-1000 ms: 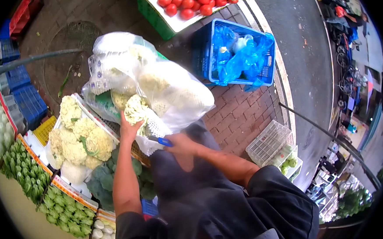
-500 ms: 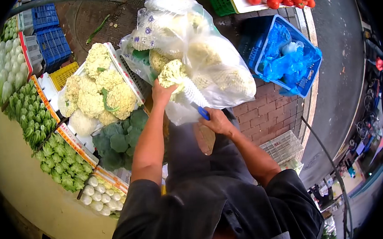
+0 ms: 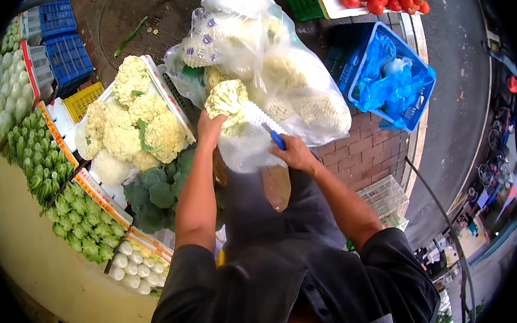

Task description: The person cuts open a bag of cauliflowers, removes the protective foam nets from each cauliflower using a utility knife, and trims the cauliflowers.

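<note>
Cauliflower [image 3: 227,98] shifted slightly left; I see left hand [image 3: 211,129] gripping it at near edge of cauliflower-filled plastic bag [image 3: 334,124], right hand [image 3: 298,153] holding blue-handled knife [image 3: 278,140]. Brick paving [image 3: 348,151] separates bag from blue crate [image 3: 342,61] holding blue plastic [image 3: 384,85].

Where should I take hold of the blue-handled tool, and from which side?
Best by its blue handle, from the person's right and near side, where the right hand holds it. The thin end points forward-left, beside the white foam net and cauliflower, so that approach should keep fingers off what looks like a blade.
</note>
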`<act>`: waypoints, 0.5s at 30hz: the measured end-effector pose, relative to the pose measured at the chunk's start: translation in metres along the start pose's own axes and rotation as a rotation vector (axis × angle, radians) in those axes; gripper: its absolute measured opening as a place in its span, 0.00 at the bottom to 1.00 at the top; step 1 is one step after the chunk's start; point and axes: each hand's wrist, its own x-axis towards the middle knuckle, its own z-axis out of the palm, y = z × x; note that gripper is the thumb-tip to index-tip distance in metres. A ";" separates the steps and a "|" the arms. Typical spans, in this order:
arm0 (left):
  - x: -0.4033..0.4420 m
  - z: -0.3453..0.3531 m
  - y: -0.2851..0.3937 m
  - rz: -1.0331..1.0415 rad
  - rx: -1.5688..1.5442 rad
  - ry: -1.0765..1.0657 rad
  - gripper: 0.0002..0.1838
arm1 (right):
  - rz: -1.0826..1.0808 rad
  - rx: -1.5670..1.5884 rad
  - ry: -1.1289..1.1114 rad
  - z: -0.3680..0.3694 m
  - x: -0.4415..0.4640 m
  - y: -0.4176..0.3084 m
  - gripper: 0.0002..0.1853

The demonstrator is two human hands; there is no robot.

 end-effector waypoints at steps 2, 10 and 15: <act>-0.011 -0.009 0.003 0.010 -0.064 -0.053 0.30 | -0.055 0.055 -0.005 0.002 -0.005 -0.010 0.22; -0.091 -0.024 0.032 0.020 -0.308 -0.123 0.33 | 0.193 -0.087 0.225 -0.027 -0.039 -0.047 0.25; -0.124 -0.002 0.042 0.104 -0.223 -0.132 0.32 | -0.147 -0.218 0.390 -0.029 -0.030 -0.034 0.21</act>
